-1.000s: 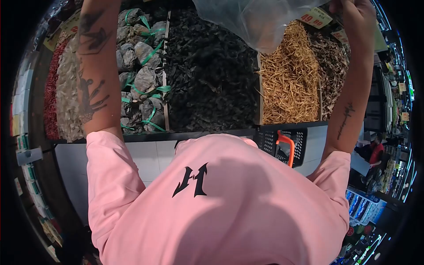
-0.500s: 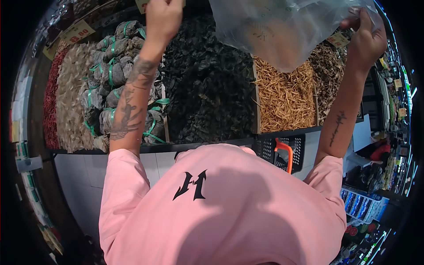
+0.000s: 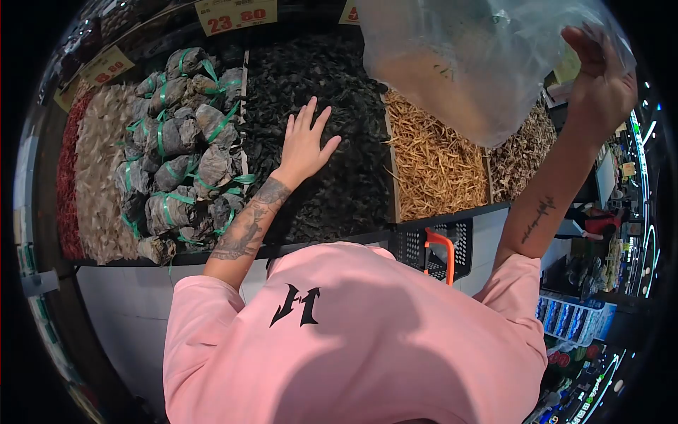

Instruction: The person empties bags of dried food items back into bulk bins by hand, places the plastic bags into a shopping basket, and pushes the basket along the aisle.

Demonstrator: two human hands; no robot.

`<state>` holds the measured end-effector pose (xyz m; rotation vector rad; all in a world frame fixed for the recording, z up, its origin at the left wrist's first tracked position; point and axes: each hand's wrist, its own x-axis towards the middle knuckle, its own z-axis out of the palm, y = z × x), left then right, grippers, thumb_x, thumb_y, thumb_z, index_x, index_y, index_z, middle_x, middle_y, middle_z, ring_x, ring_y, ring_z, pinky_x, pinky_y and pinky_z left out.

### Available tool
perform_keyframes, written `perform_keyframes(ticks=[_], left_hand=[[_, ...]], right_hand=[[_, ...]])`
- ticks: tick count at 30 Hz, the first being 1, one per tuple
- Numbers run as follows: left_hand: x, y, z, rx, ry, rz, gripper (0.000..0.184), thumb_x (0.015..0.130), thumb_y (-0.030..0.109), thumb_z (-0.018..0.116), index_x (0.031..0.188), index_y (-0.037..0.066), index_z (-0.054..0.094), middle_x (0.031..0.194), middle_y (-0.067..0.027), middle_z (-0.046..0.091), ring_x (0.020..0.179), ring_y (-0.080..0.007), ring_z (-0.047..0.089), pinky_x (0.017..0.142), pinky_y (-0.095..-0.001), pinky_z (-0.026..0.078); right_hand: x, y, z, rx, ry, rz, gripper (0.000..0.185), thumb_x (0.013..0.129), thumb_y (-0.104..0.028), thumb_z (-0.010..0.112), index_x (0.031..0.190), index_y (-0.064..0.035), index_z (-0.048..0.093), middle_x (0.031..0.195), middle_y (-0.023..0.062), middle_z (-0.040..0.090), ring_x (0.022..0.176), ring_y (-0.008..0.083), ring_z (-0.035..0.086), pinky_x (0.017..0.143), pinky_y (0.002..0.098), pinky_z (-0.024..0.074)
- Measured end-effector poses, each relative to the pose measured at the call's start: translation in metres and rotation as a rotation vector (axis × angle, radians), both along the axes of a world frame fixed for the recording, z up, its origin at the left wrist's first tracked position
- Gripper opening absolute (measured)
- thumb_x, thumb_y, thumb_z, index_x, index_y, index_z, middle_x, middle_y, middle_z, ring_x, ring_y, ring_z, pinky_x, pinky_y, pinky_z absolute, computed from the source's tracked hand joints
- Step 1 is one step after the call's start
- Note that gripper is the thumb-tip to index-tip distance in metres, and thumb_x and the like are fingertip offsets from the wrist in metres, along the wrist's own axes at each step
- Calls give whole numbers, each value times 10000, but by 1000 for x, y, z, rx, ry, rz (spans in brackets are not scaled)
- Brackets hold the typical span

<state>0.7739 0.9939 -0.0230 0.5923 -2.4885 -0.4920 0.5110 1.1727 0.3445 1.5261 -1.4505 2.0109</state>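
My left hand (image 3: pixel 306 147) is open, palm down with fingers spread, over a bin of black curled dried food (image 3: pixel 332 191) that looks like wood ear fungus. Whether the palm rests on the pieces or hovers just above, I cannot tell. Raised at the upper right, my right hand (image 3: pixel 602 90) grips the edge of a clear plastic bag (image 3: pixel 459 71). The bag hangs puffed out over the bin of yellow-brown dried strips (image 3: pixel 434 166), hiding its far part. Nothing can be made out inside the bag.
Left of the black bin lie grey bundles tied with green string (image 3: pixel 169 141), pale dried flakes (image 3: pixel 106 169) and red dried goods (image 3: pixel 70 184). Brown dried pieces (image 3: pixel 522 159) fill the bin at right. A black shopping basket (image 3: pixel 462 254) with an orange handle stands below the counter edge. Price signs (image 3: pixel 236 15) stand behind.
My left hand has come down from the top of the view, away from the bag's side, and opened over the black bin. My right hand still holds the bag, slightly further right.
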Motion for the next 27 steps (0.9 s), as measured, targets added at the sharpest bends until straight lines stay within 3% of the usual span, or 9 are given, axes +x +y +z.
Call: perform_keyframes(ticks=[5,7,9,10,14,18,20,21,27], left_hand=[[14,2,-6,18,37,-26,627,918,427,559,1435,117,387,1530,-157,252,1392,-343,283,1130,-544,196],[15,3,-6,12,47,-38,655,897,435,583,1432,113,386,1519,-165,266,1389,-351,285,1130,-546,197],[19,5,-3,15,26,-70,738,844,469,637,1433,108,379,1507,-173,283,1396,-361,270,1136,-551,180],[22,6,-1,12,23,-75,738,844,469,637,1433,108,379,1507,-173,283,1396,-361,270,1136,-551,180],[32,3,12,89,97,-119,873,771,493,711,1450,91,338,1500,-174,300,1413,-367,239,1149,-546,154],[22,-4,49,185,384,-113,908,727,374,796,1433,36,336,1467,-205,345,1348,-382,340,1114,-458,286],[13,-3,71,195,424,-74,938,703,346,822,1425,2,330,1460,-231,342,1336,-383,353,1097,-431,315],[7,-4,76,339,403,-98,982,690,329,835,1434,-20,299,1478,-238,310,1339,-375,351,1105,-421,304],[-9,8,98,545,443,-301,853,748,273,789,1406,-11,326,1431,-205,327,1273,-328,409,1051,-383,353]], right_hand=[[36,-10,-24,-331,204,-118,241,905,25,411,933,128,627,818,234,656,774,366,681,779,486,587],[48,-38,-77,-338,352,-435,225,925,14,431,994,109,623,840,194,672,776,303,691,758,401,585],[52,-43,-109,387,349,-369,202,936,-4,461,997,75,637,870,152,685,759,236,698,722,317,571],[34,-44,-128,540,-106,16,194,934,-22,482,999,38,655,894,109,693,733,187,697,691,268,551],[34,-31,-113,217,-158,-104,244,910,20,436,1021,46,652,910,131,691,746,195,699,733,295,567],[61,-19,-91,203,-208,17,247,900,16,438,1058,74,620,944,142,676,789,195,689,772,281,555],[81,-20,-84,66,-372,139,156,917,1,469,989,37,602,817,107,650,672,140,644,576,246,533],[72,-7,-82,142,-369,200,155,904,8,475,969,50,609,890,161,671,795,187,686,698,270,569],[102,29,-103,197,-284,220,256,856,46,441,983,42,663,912,97,690,848,136,661,780,259,529]])
